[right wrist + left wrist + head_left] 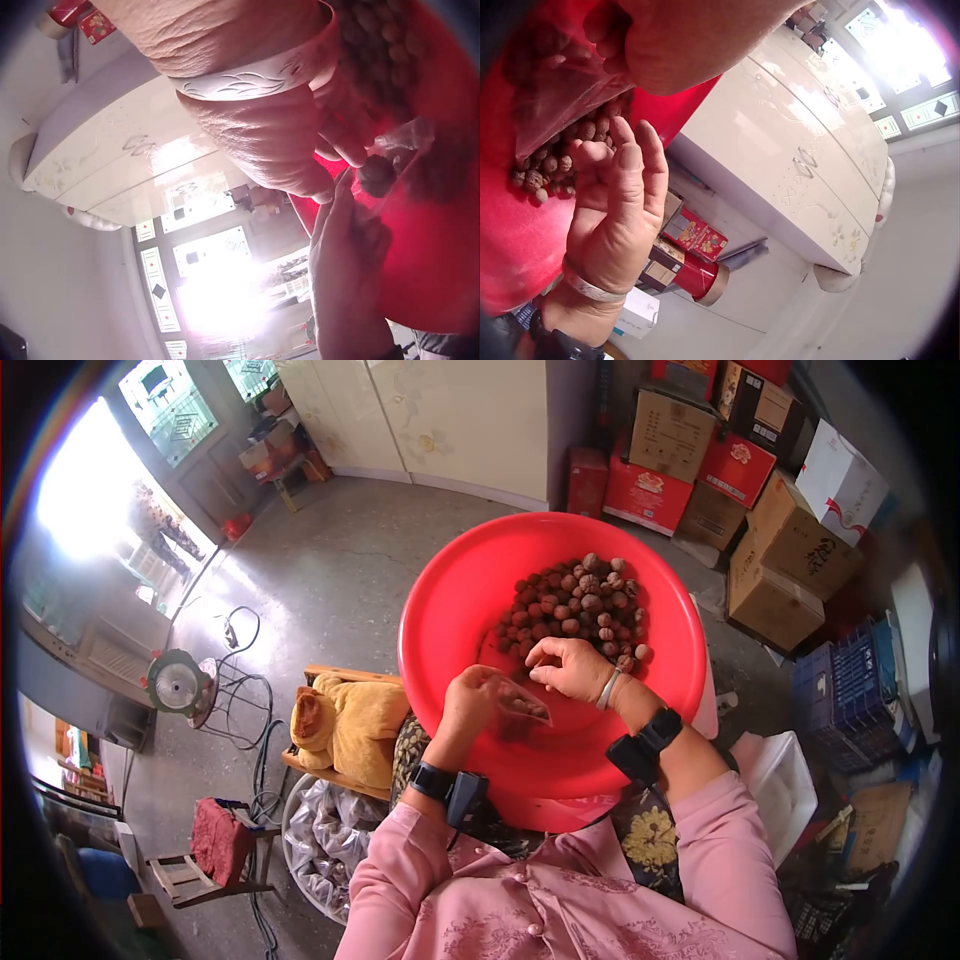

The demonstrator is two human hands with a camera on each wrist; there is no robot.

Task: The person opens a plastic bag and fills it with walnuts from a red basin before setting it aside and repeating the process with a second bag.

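Observation:
A large red basin (440, 590) stands before the person, with a heap of brown walnuts (575, 600) on its far right side. My left hand (468, 705) grips a clear plastic bag (527, 710) by its mouth over the near part of the basin. Several walnuts show through the film. In the right wrist view a walnut (376, 175) lies just inside the bag's mouth. My right hand (575, 668), with a pale bracelet (592, 289), is over the basin beside the bag. Its fingers are loosely bent, and nothing shows between them in the left wrist view.
A round tub (296, 850) of filled clear bags is on the floor at the left, near a chair with a yellow cushion (365, 725). A stool (215, 850) and cables lie farther left. Cardboard boxes (775, 595) are stacked right; a white container (775, 790) stands nearer.

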